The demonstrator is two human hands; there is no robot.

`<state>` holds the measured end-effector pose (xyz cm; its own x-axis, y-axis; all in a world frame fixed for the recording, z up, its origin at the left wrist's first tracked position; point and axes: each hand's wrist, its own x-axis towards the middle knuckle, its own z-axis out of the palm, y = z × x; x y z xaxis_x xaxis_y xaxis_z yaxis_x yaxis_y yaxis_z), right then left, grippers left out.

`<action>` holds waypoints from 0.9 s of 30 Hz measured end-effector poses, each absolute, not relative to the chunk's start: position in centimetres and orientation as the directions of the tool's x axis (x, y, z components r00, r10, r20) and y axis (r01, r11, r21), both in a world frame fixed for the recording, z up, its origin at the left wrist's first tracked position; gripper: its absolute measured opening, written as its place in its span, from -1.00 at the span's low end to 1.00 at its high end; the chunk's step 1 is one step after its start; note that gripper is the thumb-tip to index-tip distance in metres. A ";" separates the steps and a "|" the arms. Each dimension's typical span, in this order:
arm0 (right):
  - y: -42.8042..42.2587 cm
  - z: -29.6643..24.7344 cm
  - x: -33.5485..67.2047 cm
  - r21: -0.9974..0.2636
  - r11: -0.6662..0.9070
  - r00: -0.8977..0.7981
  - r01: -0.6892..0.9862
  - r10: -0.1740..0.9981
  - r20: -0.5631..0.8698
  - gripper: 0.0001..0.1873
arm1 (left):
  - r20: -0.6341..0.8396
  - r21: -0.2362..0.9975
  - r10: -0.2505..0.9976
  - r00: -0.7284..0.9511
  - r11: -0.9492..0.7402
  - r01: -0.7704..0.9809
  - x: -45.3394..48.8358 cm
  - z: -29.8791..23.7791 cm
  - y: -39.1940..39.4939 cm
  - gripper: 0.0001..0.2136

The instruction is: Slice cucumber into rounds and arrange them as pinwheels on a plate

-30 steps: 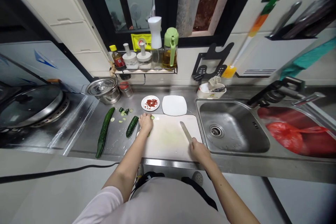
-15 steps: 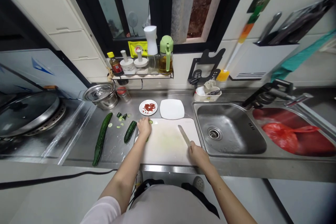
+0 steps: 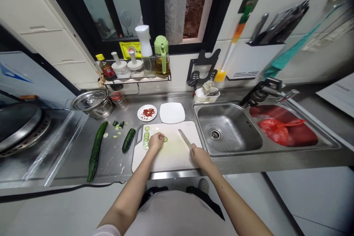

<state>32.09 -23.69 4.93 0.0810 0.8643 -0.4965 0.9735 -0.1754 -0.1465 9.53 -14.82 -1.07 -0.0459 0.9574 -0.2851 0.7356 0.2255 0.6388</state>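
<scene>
My left hand (image 3: 156,142) is over the white cutting board (image 3: 171,160), its fingers pinched at a round cucumber slice (image 3: 165,139). Left of it, a column of overlapping cucumber slices (image 3: 146,138) lies along the board's left side. My right hand (image 3: 199,155) grips a knife (image 3: 184,139) by its handle, the blade pointing up and left above the board. Beside the board on the steel counter lie a cut piece of cucumber (image 3: 128,140) and a long whole cucumber (image 3: 96,151). Small cucumber scraps (image 3: 118,126) are scattered between and behind them.
Behind the board stand a small plate of chopped red pieces (image 3: 147,113) and a white square plate (image 3: 172,113). A steel sink (image 3: 229,143) adjoins on the right, with a red plastic bag (image 3: 276,131) in the second basin. At back left is a lidded pot (image 3: 95,104).
My left hand has come off the board's left edge toward its middle, uncovering the column of slices. My right hand still holds the knife. The view has shifted slightly right.
</scene>
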 end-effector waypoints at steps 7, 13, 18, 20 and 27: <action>-25.0 6.0 30.1 -0.189 -0.055 -0.051 0.980 0.856 -0.515 -0.69 | -0.231 0.614 0.970 -0.079 0.209 0.761 9.3 -1.5 -14.7 -0.85; -25.4 6.4 28.4 -0.193 0.036 -0.139 0.981 0.823 -0.551 -0.70 | -0.273 0.628 0.956 -0.104 0.259 0.734 9.2 -1.7 -14.3 -0.84; -25.3 6.4 28.1 -0.169 0.056 -0.142 0.984 0.816 -0.560 -0.71 | -0.281 0.623 0.954 -0.109 0.268 0.735 9.2 -1.7 -14.0 -0.86; -25.3 6.2 28.1 -0.167 0.065 -0.148 0.984 0.819 -0.554 -0.71 | -0.279 0.627 0.954 -0.109 0.266 0.732 9.1 -1.8 -13.9 -0.86; -25.0 5.8 28.4 -0.165 0.083 -0.162 0.983 0.821 -0.548 -0.70 | -0.293 0.644 0.949 -0.115 0.284 0.710 9.1 -2.3 -13.7 -0.87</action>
<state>28.39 -24.99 5.76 -0.1616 0.8209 -0.5478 0.9827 0.0831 -0.1654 9.07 -13.73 -2.30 -0.1149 0.9493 -0.2927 0.7101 0.2845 0.6441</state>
